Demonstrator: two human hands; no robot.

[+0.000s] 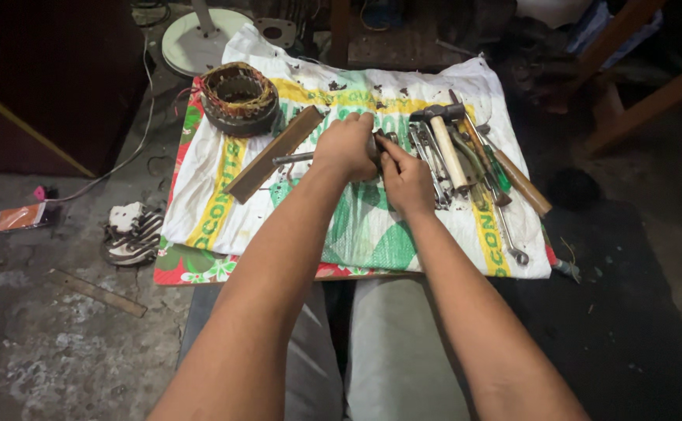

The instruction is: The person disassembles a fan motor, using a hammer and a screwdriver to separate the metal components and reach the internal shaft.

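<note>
My left hand [346,146] is closed over a small metal part with a thin steel shaft [292,158] sticking out to the left. My right hand [406,180] meets it from the right, fingers pinched on the same part between the two hands; most of the part is hidden. Both hands hover over a white woven sack [356,226] spread on a patterned mat. A round motor stator with copper windings [239,97] sits at the sack's far left corner. A flat wooden bar [273,154] lies diagonally just left of my left hand.
A hammer with a wooden handle [446,144], wrenches [510,234], screwdrivers [497,168] and other tools lie in a pile right of my hands. A white round fan base [193,39] stands beyond the sack. A striped object [133,232] and wood strip [95,292] lie on the concrete floor, left.
</note>
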